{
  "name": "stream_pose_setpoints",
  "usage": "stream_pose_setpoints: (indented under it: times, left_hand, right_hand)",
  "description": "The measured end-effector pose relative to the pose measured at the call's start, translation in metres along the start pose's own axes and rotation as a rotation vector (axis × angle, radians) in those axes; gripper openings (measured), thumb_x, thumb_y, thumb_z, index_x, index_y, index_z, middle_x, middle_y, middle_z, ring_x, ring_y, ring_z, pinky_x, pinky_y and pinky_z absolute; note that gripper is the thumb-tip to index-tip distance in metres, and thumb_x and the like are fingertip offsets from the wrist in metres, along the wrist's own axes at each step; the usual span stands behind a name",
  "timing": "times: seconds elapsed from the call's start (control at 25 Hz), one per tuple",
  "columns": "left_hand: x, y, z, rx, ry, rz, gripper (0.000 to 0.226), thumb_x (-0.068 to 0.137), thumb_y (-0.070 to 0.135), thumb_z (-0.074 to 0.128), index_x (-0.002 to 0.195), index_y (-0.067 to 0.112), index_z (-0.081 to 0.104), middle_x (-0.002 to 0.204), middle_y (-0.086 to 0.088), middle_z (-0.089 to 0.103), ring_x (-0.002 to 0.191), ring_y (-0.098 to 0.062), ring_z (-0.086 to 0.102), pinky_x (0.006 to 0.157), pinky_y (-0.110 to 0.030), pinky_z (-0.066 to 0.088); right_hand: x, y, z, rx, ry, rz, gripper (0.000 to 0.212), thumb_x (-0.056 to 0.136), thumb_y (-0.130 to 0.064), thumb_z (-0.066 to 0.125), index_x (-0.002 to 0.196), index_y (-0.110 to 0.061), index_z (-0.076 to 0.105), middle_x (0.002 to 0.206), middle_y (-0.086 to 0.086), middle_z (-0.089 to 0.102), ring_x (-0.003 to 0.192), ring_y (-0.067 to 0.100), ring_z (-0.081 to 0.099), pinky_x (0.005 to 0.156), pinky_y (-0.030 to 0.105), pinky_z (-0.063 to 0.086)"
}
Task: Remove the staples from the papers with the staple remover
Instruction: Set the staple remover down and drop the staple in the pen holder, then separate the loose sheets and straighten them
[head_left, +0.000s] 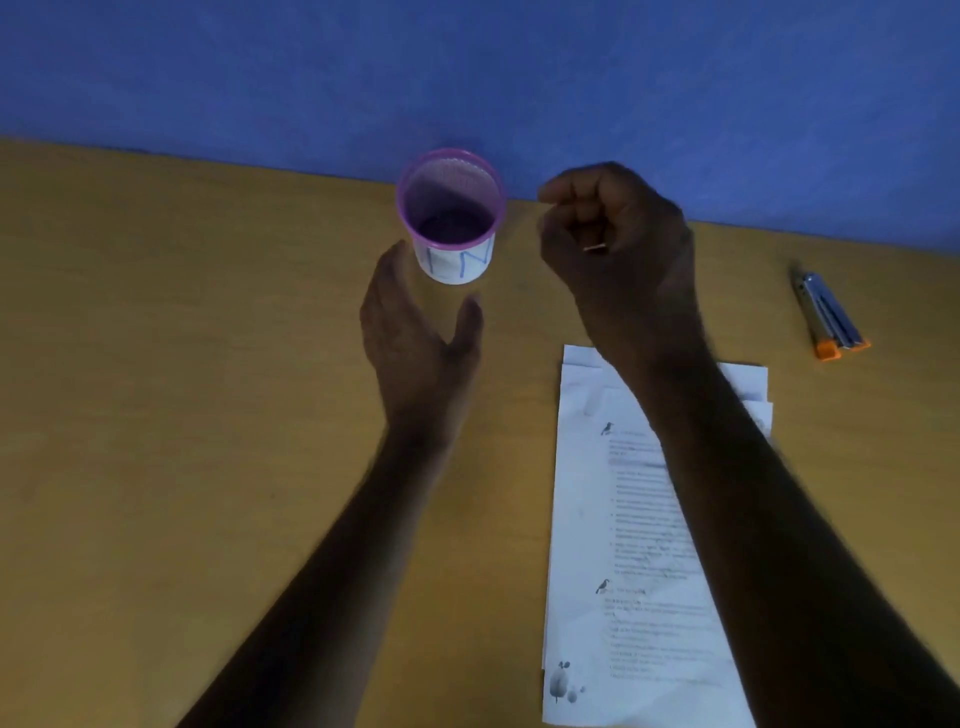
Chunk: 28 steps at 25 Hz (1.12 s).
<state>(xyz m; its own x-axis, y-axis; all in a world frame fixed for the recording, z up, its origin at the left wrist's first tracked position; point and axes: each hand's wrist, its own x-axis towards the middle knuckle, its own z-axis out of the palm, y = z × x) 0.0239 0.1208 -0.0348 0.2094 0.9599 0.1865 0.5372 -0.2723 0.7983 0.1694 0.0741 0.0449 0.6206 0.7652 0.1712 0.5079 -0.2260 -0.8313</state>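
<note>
Reaching w/ both hands, left (415, 332) beside purple cup (451, 218), right (618, 249) curled.

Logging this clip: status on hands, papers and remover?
Left hand open beside purple cup. Right hand curled, contents unclear. Papers flat under right forearm. Staple remover untouched, far right. Nothing blocking.

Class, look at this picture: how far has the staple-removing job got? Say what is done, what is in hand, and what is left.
Done, it seems: the staple remover lies set aside on the table. In hand: the right hand is curled beside the cup, perhaps pinching something small; too blurred to tell. The open left hand reaches for the cup. Left: whether the papers still hold staples cannot be seen.
</note>
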Motion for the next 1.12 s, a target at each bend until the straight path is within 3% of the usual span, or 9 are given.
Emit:
stream_pose_setpoints:
  times: [0.08, 0.24, 0.44, 0.68, 0.84, 1.0, 1.12]
  left_hand:
    - [0.022, 0.002, -0.001, -0.049, -0.018, 0.05, 0.067, 0.088, 0.021, 0.077, 0.143, -0.004, 0.048, 0.143, -0.021, 0.058, 0.133, -0.033, 0.055, 0.113, -0.045, 0.044]
    - [0.037, 0.002, 0.0, -0.097, -0.052, 0.045, 0.07, 0.09, 0.029, 0.077, 0.146, 0.0, 0.046, 0.145, -0.015, 0.058, 0.135, -0.024, 0.054, 0.108, -0.045, 0.049]
    - [0.037, 0.0, 0.0, -0.117, -0.07, 0.017, 0.068, 0.092, 0.029, 0.075, 0.148, 0.003, 0.045, 0.146, -0.012, 0.058, 0.135, -0.02, 0.054, 0.107, -0.044, 0.051]
    - [0.037, 0.002, 0.002, -0.096, -0.08, 0.015, 0.063, 0.096, 0.027, 0.072, 0.147, 0.003, 0.045, 0.145, -0.012, 0.058, 0.134, -0.02, 0.054, 0.108, -0.045, 0.049]
    - [0.034, -0.001, 0.002, -0.102, -0.071, -0.007, 0.061, 0.096, 0.022, 0.07, 0.147, 0.001, 0.045, 0.145, -0.014, 0.057, 0.135, -0.024, 0.054, 0.11, -0.046, 0.047]
    - [-0.007, 0.002, 0.001, 0.019, -0.04, -0.02, 0.061, 0.095, 0.021, 0.07, 0.146, -0.004, 0.046, 0.145, -0.022, 0.055, 0.135, -0.034, 0.051, 0.115, -0.034, 0.036]
    - [-0.056, 0.009, 0.008, 0.142, -0.218, 0.102, 0.058, 0.097, 0.025, 0.066, 0.146, -0.001, 0.049, 0.149, -0.022, 0.053, 0.139, -0.038, 0.048, 0.118, -0.051, 0.036]
  right_hand:
    - [0.022, -0.013, 0.013, -0.101, -0.046, -0.113, 0.011, 0.095, -0.017, 0.07, 0.104, -0.013, 0.074, 0.094, -0.01, 0.072, 0.08, -0.003, 0.066, 0.072, 0.008, 0.053]
    - [0.045, -0.019, 0.04, -0.343, -0.206, -0.203, 0.015, 0.099, -0.022, 0.067, 0.112, -0.02, 0.074, 0.114, -0.001, 0.072, 0.099, 0.008, 0.067, 0.084, 0.027, 0.059]
    - [0.049, -0.014, 0.055, -0.455, -0.246, -0.203, 0.021, 0.103, -0.025, 0.062, 0.12, -0.022, 0.075, 0.124, 0.0, 0.07, 0.109, 0.012, 0.067, 0.084, 0.021, 0.054]
    - [0.048, -0.012, 0.054, -0.418, -0.206, -0.198, 0.024, 0.104, -0.023, 0.061, 0.123, -0.02, 0.074, 0.126, 0.001, 0.072, 0.112, 0.013, 0.068, 0.084, 0.018, 0.052]
    - [0.04, -0.007, 0.046, -0.282, -0.105, -0.186, 0.02, 0.102, -0.02, 0.063, 0.117, -0.016, 0.074, 0.117, 0.001, 0.073, 0.1, 0.006, 0.065, 0.078, 0.014, 0.052]
    - [-0.004, 0.012, 0.015, -0.148, 0.127, -0.101, 0.016, 0.101, -0.016, 0.063, 0.109, -0.011, 0.075, 0.107, 0.003, 0.074, 0.087, 0.007, 0.066, 0.074, 0.007, 0.048]
    - [-0.058, 0.04, -0.014, -0.159, 0.221, 0.102, 0.018, 0.103, -0.019, 0.062, 0.116, -0.013, 0.073, 0.115, 0.002, 0.073, 0.092, 0.005, 0.067, 0.074, 0.009, 0.054]
